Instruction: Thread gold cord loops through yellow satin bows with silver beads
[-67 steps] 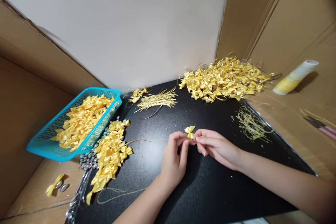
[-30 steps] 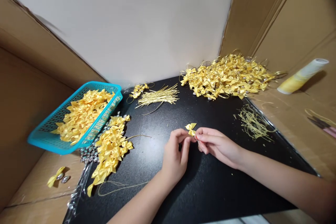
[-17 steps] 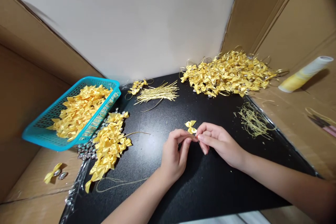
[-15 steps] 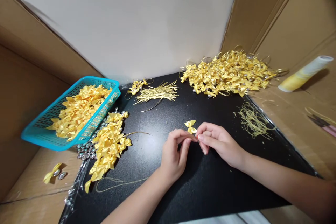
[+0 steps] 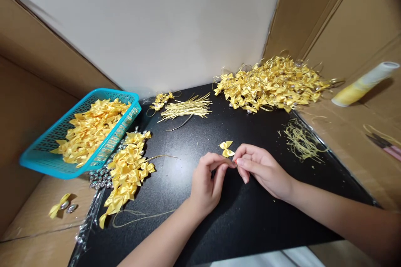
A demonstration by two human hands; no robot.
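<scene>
My left hand (image 5: 210, 181) and my right hand (image 5: 261, 168) meet above the black board (image 5: 266, 229), fingertips nearly together. Both are closed in a pinch. What they hold is too small and too hidden to name; a tiny reddish spot shows at the right fingertips. Just beyond the fingers is a yellow ribbon bow (image 5: 226, 149). A thin gold cord (image 5: 134, 219) forms a loop on the board and passes out of sight at my left forearm.
At left, a blue basket (image 5: 26, 159) holds yellow bows; a bow pile (image 5: 127, 171) and silver beads (image 5: 99, 178) lie beside it. Behind are cut gold cords (image 5: 188, 107) and a heap of corded bows (image 5: 272, 85). Cord scraps (image 5: 303, 142), a roll (image 5: 365, 84) and scissors (image 5: 385, 145) are right.
The camera view has shifted slightly. Both hands keep the same pinch at the same place, and the things around them have not moved.
</scene>
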